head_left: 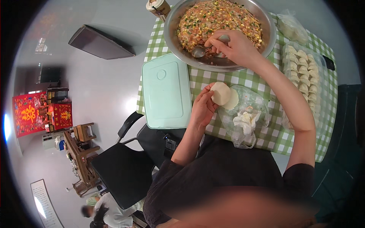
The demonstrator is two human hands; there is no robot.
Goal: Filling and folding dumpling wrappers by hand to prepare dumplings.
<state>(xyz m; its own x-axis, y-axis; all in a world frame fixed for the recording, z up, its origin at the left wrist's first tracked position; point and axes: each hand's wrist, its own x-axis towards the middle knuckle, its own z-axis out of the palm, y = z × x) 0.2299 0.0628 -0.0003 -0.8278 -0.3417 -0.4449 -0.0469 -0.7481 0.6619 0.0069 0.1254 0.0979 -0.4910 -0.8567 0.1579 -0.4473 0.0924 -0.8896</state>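
Here, our left grip (205,107) pinches a pale dough round (220,93) near the plastic bag (256,102), and our right grip (237,46) curls around a metal spoon (198,51) at the near edge of the filling (220,21) in the steel bowl (172,32) on the checked surface (201,76).

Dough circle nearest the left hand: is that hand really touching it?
Touching. The head view shows the left hand pinching the left edge of the dough circle, with no gap between them.
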